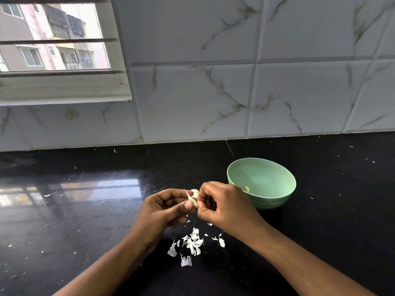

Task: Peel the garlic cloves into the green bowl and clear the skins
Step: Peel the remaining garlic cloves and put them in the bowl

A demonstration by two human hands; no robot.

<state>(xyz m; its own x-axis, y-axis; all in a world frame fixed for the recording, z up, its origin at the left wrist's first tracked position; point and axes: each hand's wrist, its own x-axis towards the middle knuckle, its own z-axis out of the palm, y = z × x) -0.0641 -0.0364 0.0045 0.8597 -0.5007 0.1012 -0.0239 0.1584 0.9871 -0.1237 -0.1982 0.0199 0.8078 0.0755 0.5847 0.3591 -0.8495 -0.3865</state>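
Note:
Both hands meet above the black counter [85, 210], just left of the green bowl [275, 201]. My left hand [164, 208] pinches a pale garlic clove [194, 192] between thumb and fingers. My right hand [222, 207] pinches the clove's papery skin, a strip of which sticks up to the left. One peeled clove [246, 189] lies inside the bowl near its front wall. A heap of white skins [193, 244] lies on the counter below my hands.
A marble-patterned tiled wall [235, 92] rises behind the counter. A barred window [55, 39] sits at the upper left. Tiny skin flecks are scattered across the counter on both sides.

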